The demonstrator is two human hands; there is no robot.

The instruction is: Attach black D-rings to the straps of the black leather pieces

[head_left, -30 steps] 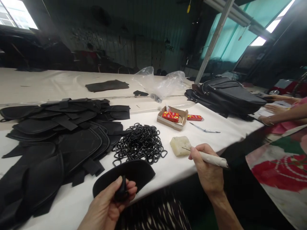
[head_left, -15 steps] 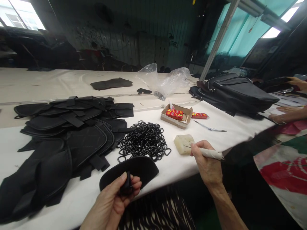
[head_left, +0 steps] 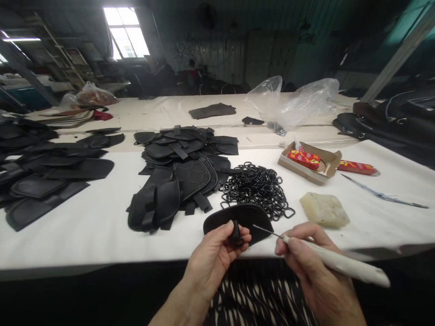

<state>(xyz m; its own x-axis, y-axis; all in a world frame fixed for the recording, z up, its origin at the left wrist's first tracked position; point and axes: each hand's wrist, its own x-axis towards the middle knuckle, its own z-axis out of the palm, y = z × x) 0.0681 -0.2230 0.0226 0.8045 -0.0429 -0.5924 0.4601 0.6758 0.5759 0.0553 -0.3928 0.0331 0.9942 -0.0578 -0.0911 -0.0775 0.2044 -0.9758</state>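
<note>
Near the table's front edge, my left hand [head_left: 217,253] is closed on a black leather piece [head_left: 238,215], pinching a folded strap loop of it between thumb and fingers. My right hand [head_left: 312,262] grips an awl [head_left: 343,260] by its thick, pale wrapped handle. The awl's thin metal tip points left at the leather piece, a short way from the folded loop. Just behind the piece lies a heap of black D-rings [head_left: 254,188]. A yellowish wax block [head_left: 324,209] rests on the table beyond my right hand.
Stacked black leather pieces [head_left: 183,172] lie left of the rings, with another pile [head_left: 50,172] farther left. To the right are a cardboard box [head_left: 309,165] with red packets, a thin pointed tool [head_left: 384,192] and black bags [head_left: 401,122]. Clear plastic bags [head_left: 295,104] lie behind.
My right hand has brought the awl from the wax block leftward, close to the leather piece. My left hand keeps its hold. The view has turned left, showing another pile.
</note>
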